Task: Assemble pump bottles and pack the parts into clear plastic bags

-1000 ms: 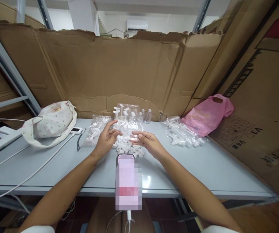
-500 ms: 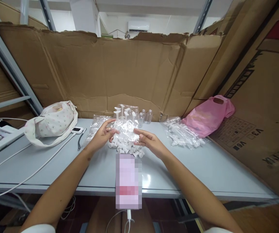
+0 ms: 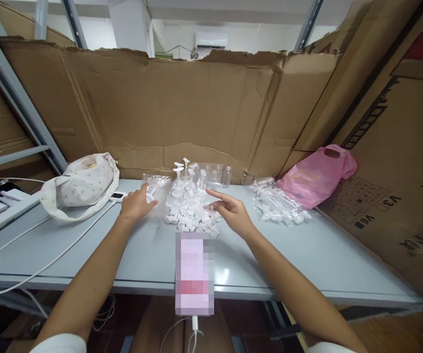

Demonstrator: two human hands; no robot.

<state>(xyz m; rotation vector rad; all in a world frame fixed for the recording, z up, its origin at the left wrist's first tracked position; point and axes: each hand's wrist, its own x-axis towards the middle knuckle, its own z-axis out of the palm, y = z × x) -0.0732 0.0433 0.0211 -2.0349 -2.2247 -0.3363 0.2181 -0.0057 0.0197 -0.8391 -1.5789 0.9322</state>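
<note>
My left hand (image 3: 137, 203) is at a clear plastic bag (image 3: 160, 185) with white parts in it, thumb and index finger spread. My right hand (image 3: 232, 212) has its index finger stretched out, while its thumb and other fingers appear to pinch a clear plastic bag (image 3: 211, 171); the grip is partly hidden. White pump heads (image 3: 186, 169) stand upright behind and beside this bag. Between my hands lies a heap of small white caps (image 3: 193, 220). One clear bottle (image 3: 226, 176) stands at the back; others are covered by the bag.
A bag of white parts (image 3: 279, 201) and a pink plastic bag (image 3: 314, 176) lie to the right. At left are a cloth bag (image 3: 82, 181), a small white device (image 3: 118, 196) and cables. A blurred phone (image 3: 194, 272) hangs in front; cardboard (image 3: 197, 108) encloses the table.
My left hand has let go of the clear bag and moved left to the other plastic bag. The first bag has shifted right, over some bottles. My right hand has barely moved.
</note>
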